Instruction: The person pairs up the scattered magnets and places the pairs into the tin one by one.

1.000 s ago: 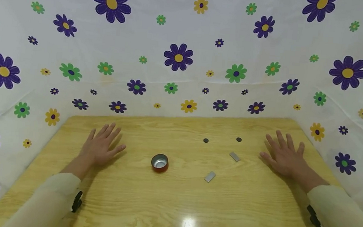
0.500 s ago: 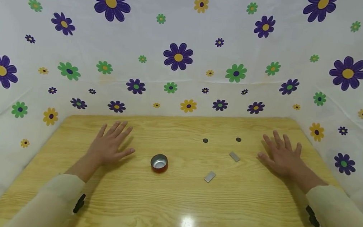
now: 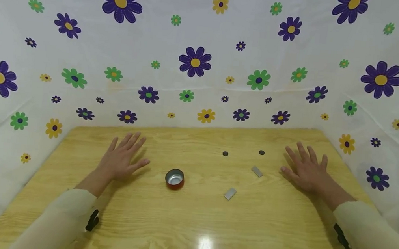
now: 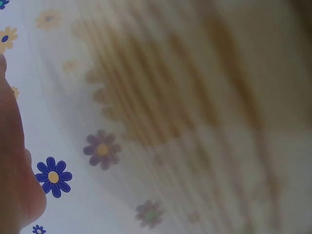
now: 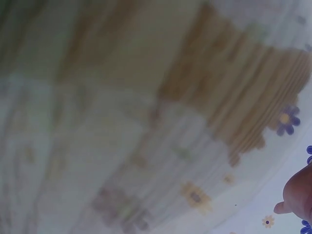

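Observation:
My left hand [image 3: 119, 163] lies palm down on the left of the table, fingers spread, holding nothing. Just right of its thumb stands a small round bowl [image 3: 175, 179], red outside and silvery inside. On the right, my right hand [image 3: 307, 172] also rests palm down with spread fingers and holds nothing. Between bowl and right hand lie two small grey rectangular pieces [image 3: 230, 193] and two dark round discs [image 3: 225, 153]. The grey piece nearer the right hand [image 3: 257, 171] lies apart from it. Both wrist views are mostly blurred, with only part of each hand at the edge.
A wooden table [image 3: 183, 230] spreads under both arms. Its back and sides meet a white cloth [image 3: 207, 30] printed with purple, green and yellow flowers. A dark device [image 3: 93, 220] sits under the left sleeve, and another dark device [image 3: 341, 236] under the right one.
My left hand has slid right, nearer the bowl. The right hand appears slightly further left, while the view itself shifts a little. The bowl, grey pieces and discs stay in place.

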`<state>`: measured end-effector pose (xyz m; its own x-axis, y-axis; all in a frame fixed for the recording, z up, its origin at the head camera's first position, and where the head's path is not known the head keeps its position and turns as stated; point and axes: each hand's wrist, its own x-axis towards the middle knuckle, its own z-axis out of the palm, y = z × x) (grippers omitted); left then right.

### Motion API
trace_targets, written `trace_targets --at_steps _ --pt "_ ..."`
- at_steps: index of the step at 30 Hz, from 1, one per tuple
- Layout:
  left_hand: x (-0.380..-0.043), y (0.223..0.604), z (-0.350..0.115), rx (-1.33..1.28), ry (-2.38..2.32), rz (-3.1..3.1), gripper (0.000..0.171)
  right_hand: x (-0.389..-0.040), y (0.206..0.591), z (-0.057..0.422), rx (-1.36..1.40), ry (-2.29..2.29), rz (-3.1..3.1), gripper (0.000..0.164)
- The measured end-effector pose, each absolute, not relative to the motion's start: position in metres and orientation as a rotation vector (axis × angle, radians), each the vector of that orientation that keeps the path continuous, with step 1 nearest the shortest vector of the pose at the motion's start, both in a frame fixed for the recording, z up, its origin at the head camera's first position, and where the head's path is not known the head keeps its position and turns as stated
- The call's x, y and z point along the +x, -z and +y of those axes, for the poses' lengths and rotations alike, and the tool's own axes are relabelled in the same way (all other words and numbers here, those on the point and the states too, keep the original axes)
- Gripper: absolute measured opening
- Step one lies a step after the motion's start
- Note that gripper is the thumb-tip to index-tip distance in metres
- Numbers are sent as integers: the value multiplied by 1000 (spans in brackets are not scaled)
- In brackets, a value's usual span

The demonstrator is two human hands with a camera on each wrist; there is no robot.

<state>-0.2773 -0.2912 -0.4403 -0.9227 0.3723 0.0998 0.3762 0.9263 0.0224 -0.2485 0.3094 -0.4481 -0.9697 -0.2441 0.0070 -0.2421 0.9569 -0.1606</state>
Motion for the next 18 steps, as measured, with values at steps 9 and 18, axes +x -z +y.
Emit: trace_targets --at_steps 9,18 --pt "-276 438 -283 -588 86 -3008 83 -252 450 308 -361 267 3081 78" --pt "-279 438 -276 -609 112 -3001 85 -255 450 305 -379 279 3093 78"
